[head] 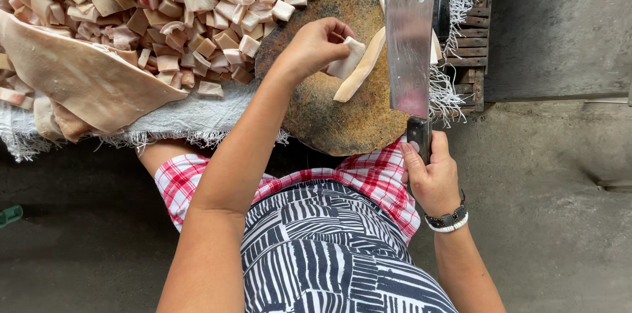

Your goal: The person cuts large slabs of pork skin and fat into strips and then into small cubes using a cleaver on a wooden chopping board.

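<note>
Left hand (315, 46) pinching cut fat chunk (347, 57) over board (329, 115), beside strip (361, 69). Right hand (431, 175) clenched on cleaver (409, 43) handle. Fat likely soft, greasy, slippery; best pinched by skin edge. Cleaver looks heavy.

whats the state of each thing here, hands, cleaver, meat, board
left hand: fingers pinching a cut white piece on the board
right hand: closed round the cleaver handle
cleaver: raised flat over the board, blade pointing away
long strip: uncut, lying on the board
round chopping board: stained, worn
pile of cubes: already cut, heaped on the cloth
large skin sheet: whole, uncut
</note>
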